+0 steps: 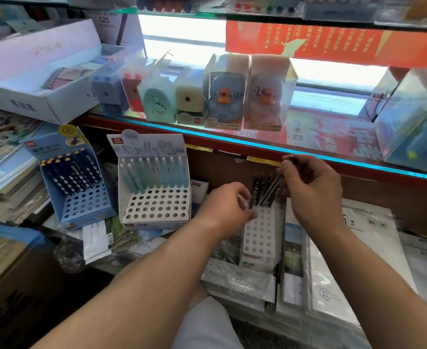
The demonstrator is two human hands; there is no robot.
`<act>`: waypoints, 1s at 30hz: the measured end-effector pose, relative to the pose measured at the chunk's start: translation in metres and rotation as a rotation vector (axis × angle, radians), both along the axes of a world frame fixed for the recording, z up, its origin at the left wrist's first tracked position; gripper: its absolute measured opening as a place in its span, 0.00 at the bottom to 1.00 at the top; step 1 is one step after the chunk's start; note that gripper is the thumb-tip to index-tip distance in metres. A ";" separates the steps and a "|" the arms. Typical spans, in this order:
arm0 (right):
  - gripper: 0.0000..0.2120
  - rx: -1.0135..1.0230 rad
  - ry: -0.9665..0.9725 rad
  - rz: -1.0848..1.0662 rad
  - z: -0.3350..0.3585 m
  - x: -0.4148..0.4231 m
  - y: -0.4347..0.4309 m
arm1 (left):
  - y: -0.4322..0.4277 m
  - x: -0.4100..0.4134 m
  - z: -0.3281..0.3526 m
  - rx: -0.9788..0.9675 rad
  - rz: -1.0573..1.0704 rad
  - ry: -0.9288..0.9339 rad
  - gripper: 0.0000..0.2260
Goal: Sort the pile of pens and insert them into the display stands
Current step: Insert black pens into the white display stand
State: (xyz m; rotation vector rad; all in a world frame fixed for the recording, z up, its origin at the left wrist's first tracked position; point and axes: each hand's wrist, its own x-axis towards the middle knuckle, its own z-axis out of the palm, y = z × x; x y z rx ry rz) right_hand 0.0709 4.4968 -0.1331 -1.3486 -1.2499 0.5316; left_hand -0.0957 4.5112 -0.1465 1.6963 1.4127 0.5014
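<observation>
**Pen held over stand**

A slim dark pen (274,186) is pinched, tilted, by the right hand (313,187) above the white perforated display stand (262,233) (black pens (255,190) fill its back row). The left hand (222,205) is curled beside it; whether anything is held cannot be told.

The shelf (232,141) juts above the narrow stand (262,238). Dark pens (259,191) fill its back row; front holes lie open. The wide stand (157,207) stands near on the left.
</observation>
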 end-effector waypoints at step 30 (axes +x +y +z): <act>0.13 -0.103 -0.564 -0.017 -0.046 0.003 0.004 | 0.007 -0.006 -0.018 -0.143 -0.293 0.328 0.26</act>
